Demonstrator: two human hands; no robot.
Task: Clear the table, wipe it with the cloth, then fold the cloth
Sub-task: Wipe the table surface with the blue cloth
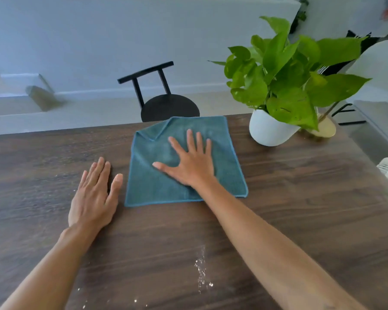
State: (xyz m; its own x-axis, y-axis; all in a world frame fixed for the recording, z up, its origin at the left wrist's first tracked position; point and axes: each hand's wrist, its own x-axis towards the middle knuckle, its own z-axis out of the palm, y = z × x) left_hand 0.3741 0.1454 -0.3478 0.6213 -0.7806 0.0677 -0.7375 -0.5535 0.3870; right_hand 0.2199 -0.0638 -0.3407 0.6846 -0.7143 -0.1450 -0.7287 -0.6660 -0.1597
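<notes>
1. Head view, cloth: the teal cloth (186, 162) lies spread on the dark wood counter (300, 198), at about 12 o'clock from the person; its far-left corner is turned over.
2. Head view, hands: the right hand (189, 162) presses flat on the cloth's middle, fingers straight and spread. The left hand (94, 193) rests flat on the bare counter at 9 o'clock of the cloth, just beside its edge, holding nothing.
3. Head view, surroundings: a potted plant (276, 90) stands at 2 o'clock of the cloth; white crumbs (202, 274) lie at 6 o'clock, near the person.
4. Judgement: wiping appears to be the step in hand. Even palm pressure and overlapping strokes toward 6 o'clock should gather the crumbs; flattening the turned corner first would widen contact.
</notes>
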